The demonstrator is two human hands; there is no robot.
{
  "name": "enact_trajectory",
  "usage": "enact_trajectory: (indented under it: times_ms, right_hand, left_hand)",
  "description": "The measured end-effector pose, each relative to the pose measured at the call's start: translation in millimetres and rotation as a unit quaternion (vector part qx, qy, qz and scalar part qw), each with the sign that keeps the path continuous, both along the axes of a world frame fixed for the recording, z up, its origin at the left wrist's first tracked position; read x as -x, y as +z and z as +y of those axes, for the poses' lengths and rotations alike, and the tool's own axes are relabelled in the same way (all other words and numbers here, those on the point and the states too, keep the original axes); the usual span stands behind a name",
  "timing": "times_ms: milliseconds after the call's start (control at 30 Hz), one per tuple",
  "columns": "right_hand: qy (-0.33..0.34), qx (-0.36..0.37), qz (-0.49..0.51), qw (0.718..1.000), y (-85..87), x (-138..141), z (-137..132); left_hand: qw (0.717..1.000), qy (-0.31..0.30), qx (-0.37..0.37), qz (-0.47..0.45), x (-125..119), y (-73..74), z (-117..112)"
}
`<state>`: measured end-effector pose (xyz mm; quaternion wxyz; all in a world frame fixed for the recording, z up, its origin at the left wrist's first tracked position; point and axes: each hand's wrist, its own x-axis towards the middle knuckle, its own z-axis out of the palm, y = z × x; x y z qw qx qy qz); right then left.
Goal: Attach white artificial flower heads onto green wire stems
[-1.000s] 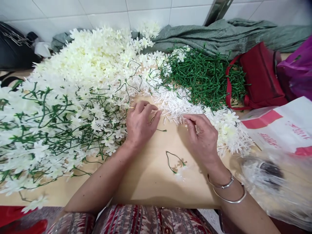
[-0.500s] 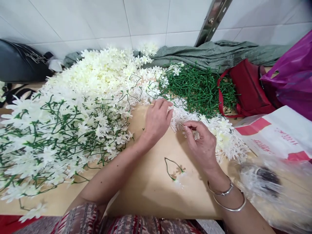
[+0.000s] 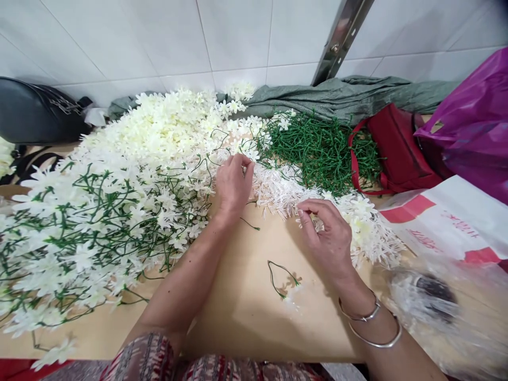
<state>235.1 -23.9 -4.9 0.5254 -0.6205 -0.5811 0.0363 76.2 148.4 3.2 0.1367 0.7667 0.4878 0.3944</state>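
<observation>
Change over the last half second: the left hand (image 3: pixel 233 182) is now farther to the left, away from the right hand (image 3: pixel 329 227), at the inner edge of the white blossoms. A loose green stem (image 3: pixel 252 226), out of sight half a second ago, shows beside the left wrist. The right hand keeps its place. As a judgement, the two hands share no piece at this moment, each attending to its own spot.

Hands, two. Left: fingers curled, thumb near the forefinger; whether anything is gripped cannot be told. Right: thumb and forefinger drawn near each other beside the white fringed pieces (image 3: pixel 281 190); whether something thin lies between them cannot be told.

Loose stems on the bare middle of the table (image 3: pixel 246 317), two: the one by the left wrist, and a bent stem (image 3: pixel 271 272) between the forearms.

Heaps, members too many to count: white flowers on stems (image 3: pixel 83 254), one, at left; cream blossoms (image 3: pixel 159 127), one, behind; green stems (image 3: pixel 317 151), one, at back right; the fringed pieces, one band, in front of the green heap.

Silver bands (image 3: pixel 381 345) at the right wrist, two visible. Red bag (image 3: pixel 397 148), one. Purple bag (image 3: pixel 476 121), one. Black bag (image 3: pixel 35 114), one.
</observation>
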Motion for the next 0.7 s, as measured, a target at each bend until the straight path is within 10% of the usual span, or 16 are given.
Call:
enact_trajectory:
  times_ms: [167, 567, 700]
  right_hand:
    - [-0.001, -0.007, -0.004, 1.0, 0.0, -1.7, 0.0]
    - [-0.04, -0.023, -0.03, 0.999, 4.3, -6.1, -1.5]
    - [-0.038, -0.026, -0.036, 0.998, 4.0, -5.7, -0.8]
  left_hand:
    - [0.997, 0.013, 0.013, -0.075, 1.7, 7.1, -4.7]
    - [0.984, -0.148, 0.037, 0.093, 2.5, 25.6, -38.8]
    - [0.97, -0.119, 0.073, 0.199, 10.4, 37.7, -49.3]
